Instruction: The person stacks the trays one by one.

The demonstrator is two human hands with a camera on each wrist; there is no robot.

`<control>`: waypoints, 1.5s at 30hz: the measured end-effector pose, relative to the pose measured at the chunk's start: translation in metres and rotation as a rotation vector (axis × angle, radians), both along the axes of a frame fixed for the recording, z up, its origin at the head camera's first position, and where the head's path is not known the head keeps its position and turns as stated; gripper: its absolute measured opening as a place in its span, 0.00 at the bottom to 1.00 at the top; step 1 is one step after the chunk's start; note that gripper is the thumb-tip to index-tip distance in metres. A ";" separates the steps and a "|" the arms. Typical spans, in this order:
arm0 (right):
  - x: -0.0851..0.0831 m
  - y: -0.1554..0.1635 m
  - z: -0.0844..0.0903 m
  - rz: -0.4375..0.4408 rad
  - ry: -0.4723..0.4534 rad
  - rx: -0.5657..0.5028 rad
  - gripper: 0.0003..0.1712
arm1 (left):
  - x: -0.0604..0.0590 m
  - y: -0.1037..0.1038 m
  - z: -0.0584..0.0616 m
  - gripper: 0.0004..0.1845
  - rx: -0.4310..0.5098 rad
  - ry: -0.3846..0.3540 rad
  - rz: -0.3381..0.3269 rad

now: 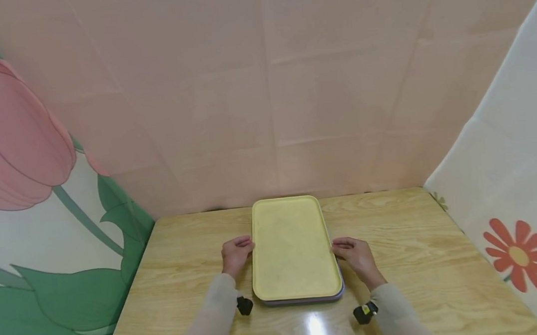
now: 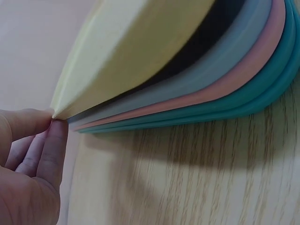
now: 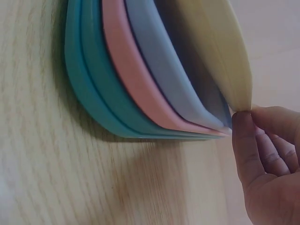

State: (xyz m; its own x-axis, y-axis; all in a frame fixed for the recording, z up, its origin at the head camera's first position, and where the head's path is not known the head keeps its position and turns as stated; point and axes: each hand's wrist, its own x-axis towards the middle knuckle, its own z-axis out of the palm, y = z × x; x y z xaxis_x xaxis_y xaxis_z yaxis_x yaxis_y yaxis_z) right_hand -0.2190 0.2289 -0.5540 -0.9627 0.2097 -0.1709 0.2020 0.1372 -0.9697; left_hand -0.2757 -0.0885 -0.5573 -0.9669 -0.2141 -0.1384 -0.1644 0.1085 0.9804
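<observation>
yellow tray (image 1: 293, 246), the top one of a nested stack, sits near the middle of the worktop (image 1: 416, 261), its long side running away from you. it is a smooth, matte plastic rectangle with rounded corners and a shallow raised rim. your left hand (image 1: 236, 254) pinches its left rim between thumb and fingertips (image 2: 55, 140), and your right hand (image 1: 355, 256) pinches the right rim the same way, fingers (image 3: 243, 140) curled around the edge. from the wrist views the yellow tray's edge stands lifted a little clear of the trays under it. below it lie a grey-blue tray (image 3: 164, 70), a pink tray (image 3: 126, 70) and, at the bottom, what looks like two teal trays (image 3: 84, 70), though the blur makes the count unsure. all share the same curved corner shape and fan out slightly.

the worktop is pale wood with strong grain and a glossy finish that throws a glare spot near you. a pink creased backdrop (image 1: 265, 87) closes off the far side; a tulip-printed sheet (image 1: 34, 172) hangs on the left and a white flower-printed sheet (image 1: 512, 177) on the right. small black wrist cameras (image 1: 244, 305) sit on both your sleeves.
</observation>
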 end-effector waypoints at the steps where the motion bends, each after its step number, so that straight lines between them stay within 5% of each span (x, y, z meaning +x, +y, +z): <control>1: 0.000 0.000 0.000 0.000 0.000 -0.002 0.17 | 0.000 0.001 0.000 0.13 -0.001 0.003 -0.001; 18: 0.002 0.001 -0.004 -0.020 -0.002 -0.023 0.18 | 0.001 0.001 -0.008 0.15 0.053 -0.024 -0.034; 45: 0.001 0.004 -0.008 -0.021 0.007 -0.018 0.15 | 0.002 0.005 -0.011 0.13 0.010 -0.017 -0.026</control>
